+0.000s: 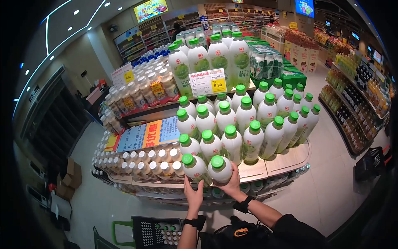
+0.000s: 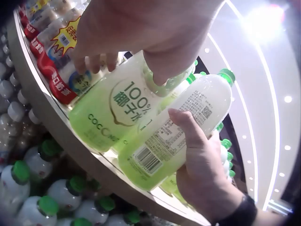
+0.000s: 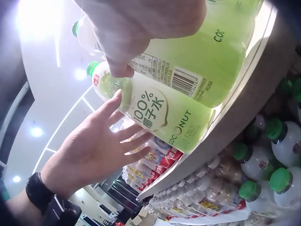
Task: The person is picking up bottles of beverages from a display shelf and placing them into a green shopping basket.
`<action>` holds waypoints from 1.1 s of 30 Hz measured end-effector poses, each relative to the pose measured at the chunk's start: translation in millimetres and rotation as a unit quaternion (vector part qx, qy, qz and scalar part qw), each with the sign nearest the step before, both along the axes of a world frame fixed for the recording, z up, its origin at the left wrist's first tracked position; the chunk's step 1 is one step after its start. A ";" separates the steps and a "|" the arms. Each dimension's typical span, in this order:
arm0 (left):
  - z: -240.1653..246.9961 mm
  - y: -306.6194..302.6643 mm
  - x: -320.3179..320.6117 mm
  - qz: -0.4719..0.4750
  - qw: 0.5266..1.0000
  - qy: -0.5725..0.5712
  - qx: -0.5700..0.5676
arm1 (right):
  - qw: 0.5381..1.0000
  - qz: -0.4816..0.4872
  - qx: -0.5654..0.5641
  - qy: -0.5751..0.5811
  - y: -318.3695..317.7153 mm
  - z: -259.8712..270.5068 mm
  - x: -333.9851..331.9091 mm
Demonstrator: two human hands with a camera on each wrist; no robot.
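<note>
Two white-and-green bottles with green caps stand side by side at the shelf's front edge. My right hand (image 1: 230,185) grips the right bottle (image 1: 220,171), thumb across its back label in the left wrist view, where that hand (image 2: 202,165) shows below. My left hand (image 1: 194,194) is at the left bottle (image 1: 195,171), thumb on one side and fingers on the other. The right wrist view shows this left hand (image 3: 89,146) with fingers spread and nearly straight against the bottle (image 3: 160,113). Whether it bears any weight, I cannot tell.
Rows of similar bottles (image 1: 252,143) stand behind on the wooden shelf (image 1: 286,164). Small capped bottles (image 1: 141,155) fill the left side under a blue-and-orange sign (image 1: 151,135). A price card (image 1: 207,82) stands higher up. Below is a black basket (image 1: 147,232) containing bottles.
</note>
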State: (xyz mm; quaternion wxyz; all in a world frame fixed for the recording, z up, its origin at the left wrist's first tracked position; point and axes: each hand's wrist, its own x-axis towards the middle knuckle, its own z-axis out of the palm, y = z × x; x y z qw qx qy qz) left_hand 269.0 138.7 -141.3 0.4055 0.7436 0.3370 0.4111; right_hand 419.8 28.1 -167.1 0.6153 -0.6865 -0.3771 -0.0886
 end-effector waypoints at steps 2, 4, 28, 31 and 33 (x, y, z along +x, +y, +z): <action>-0.1 6.7 -9.2 -0.011 0.999 0.020 0.034 | 1.000 0.010 0.005 0.022 10.3 -4.4 -0.1; -10.2 9.3 -16.3 -0.024 1.000 -0.005 0.003 | 1.000 -0.002 -0.008 0.029 15.3 -9.9 1.1; -16.6 15.2 -7.1 0.010 1.000 -0.007 -0.001 | 0.998 0.035 -0.012 0.056 22.1 -17.4 0.3; -16.4 10.2 -6.8 0.006 1.000 -0.018 0.004 | 0.998 0.040 -0.034 0.043 13.1 -11.9 1.8; -17.2 10.2 -9.6 0.006 1.000 -0.015 0.011 | 0.993 0.081 -0.066 0.047 4.9 -6.9 6.2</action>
